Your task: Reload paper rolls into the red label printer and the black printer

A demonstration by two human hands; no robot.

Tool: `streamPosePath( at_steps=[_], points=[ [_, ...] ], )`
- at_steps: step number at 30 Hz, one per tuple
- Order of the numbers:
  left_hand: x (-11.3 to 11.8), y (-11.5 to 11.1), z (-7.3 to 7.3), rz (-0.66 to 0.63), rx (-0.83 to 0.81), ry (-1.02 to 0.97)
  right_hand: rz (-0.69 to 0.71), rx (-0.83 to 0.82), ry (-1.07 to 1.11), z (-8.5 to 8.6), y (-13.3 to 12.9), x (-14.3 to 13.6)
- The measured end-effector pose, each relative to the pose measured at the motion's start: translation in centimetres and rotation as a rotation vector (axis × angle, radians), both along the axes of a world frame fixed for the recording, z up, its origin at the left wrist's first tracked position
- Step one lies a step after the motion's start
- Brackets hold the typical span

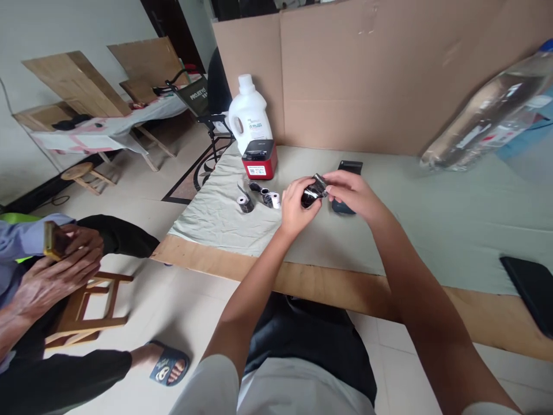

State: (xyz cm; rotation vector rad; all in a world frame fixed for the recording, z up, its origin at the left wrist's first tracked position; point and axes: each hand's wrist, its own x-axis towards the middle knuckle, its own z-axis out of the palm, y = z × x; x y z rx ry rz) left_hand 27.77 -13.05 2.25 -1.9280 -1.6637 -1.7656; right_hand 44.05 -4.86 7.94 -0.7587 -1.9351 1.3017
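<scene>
A shiny black-wrapped paper roll is held above the table between my two hands. My left hand is closed around its left side. At its right end, my right hand pinches the edge with thumb and fingers. Partly behind my right hand lies a dark handheld device, whose middle is covered. To the left of my left hand are a paper roll with a black outside, a white-ended roll and some crumpled dark wrapping.
A red and black box-shaped device stands before a white jug. Cardboard walls the table's back. Wrapped bottles lie at right, a black phone at the front right edge. A seated person's hands hold a phone at left.
</scene>
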Motion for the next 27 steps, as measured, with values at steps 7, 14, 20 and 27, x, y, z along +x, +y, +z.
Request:
streamPosePath(
  at_steps=[7, 14, 20, 27],
  points=[
    [4.8, 6.0, -2.3, -0.049, -0.094, -0.282, -0.214, 0.116, -0.107, -0.7, 6.6, 1.3],
    [7.1, 6.2, -6.3, -0.100, -0.240, -0.436, -0.351, 0.227, -0.266, -3.7, 10.1, 3.3],
    [7.5, 5.5, -7.2, -0.189, -0.425, -0.539, -0.346, 0.220, -0.358, -5.4, 11.3, 4.3],
    [7.8, 5.2, -7.5, -0.281, -0.557, -0.540, -0.326, 0.287, -0.435, -6.8, 12.2, 5.0]
  ],
)
